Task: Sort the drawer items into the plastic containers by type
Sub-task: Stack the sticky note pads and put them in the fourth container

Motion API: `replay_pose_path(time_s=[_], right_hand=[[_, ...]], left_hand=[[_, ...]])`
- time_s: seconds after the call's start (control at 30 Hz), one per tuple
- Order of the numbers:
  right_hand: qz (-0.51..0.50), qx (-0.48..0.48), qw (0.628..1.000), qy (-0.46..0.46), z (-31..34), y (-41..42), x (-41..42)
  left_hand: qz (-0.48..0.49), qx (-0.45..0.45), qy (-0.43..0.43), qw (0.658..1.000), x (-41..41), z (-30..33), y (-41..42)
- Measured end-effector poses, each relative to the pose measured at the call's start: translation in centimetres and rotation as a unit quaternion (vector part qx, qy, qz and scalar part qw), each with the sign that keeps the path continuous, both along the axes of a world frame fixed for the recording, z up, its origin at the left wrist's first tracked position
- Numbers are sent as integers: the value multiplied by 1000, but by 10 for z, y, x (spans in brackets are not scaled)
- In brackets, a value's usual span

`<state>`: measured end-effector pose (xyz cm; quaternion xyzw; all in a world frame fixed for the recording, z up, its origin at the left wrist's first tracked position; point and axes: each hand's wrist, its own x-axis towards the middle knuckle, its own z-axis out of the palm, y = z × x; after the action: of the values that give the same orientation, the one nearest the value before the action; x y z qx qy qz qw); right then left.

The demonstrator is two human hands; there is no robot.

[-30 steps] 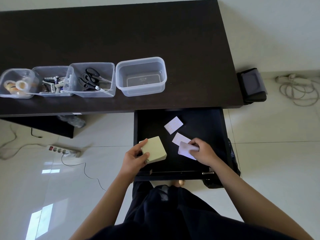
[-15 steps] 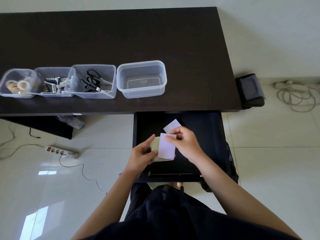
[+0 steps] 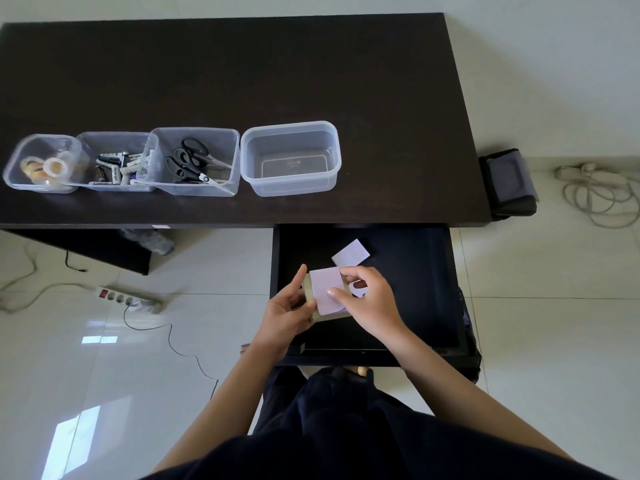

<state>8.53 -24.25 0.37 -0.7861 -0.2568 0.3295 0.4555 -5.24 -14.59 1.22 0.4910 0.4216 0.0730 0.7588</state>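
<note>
Stacking a pale note pad [image 3: 325,289] onto the yellow pad [image 3: 313,308] held over the drawer [image 3: 415,289]: left hand [image 3: 285,313] grips the yellow pad, right hand [image 3: 367,296] pinches the pale one. One pad [image 3: 351,253] remains at 12 o'clock (fourth container [image 3: 291,126] empty; three filled).

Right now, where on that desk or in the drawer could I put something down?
The dark desk is bare behind and right of the empty container. The drawer floor is free along its right side. It is crowded at the four touching tubs on the desk's front left, and where both hands hold the notepads.
</note>
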Motion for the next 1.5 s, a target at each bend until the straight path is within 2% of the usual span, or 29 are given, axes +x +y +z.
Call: replay_pose_path(time_s=[0.37, 0.67, 0.77, 0.87, 0.93, 1.07, 1.23, 1.5], right_hand=[[-29, -1, 999, 39, -13, 0, -12], [-8, 2, 998, 63, -18, 4, -15], [-48, 12, 996, 73, -30, 1, -4], [-110, -63, 992, 21, -62, -8, 18], [-113, -132, 985, -22, -85, -14, 31], [-22, -252, 964, -84, -114, -21, 43], [34, -318, 935, -151, -124, -15, 44], [0, -221, 975, -37, -114, -11, 48]], left_hand=[[-68, 13, 4, 998, 5, 11, 13], [-6, 31, 22, 999, 3, 10, 5], [24, 21, 40, 999, 0, 8, 4], [38, 19, 65, 997, -6, 6, 4], [39, 18, 76, 996, -10, 6, 4], [47, 23, 87, 995, -18, 9, 4], [48, 35, 88, 994, -27, 16, 7], [51, 33, 89, 994, -36, 18, 7]])
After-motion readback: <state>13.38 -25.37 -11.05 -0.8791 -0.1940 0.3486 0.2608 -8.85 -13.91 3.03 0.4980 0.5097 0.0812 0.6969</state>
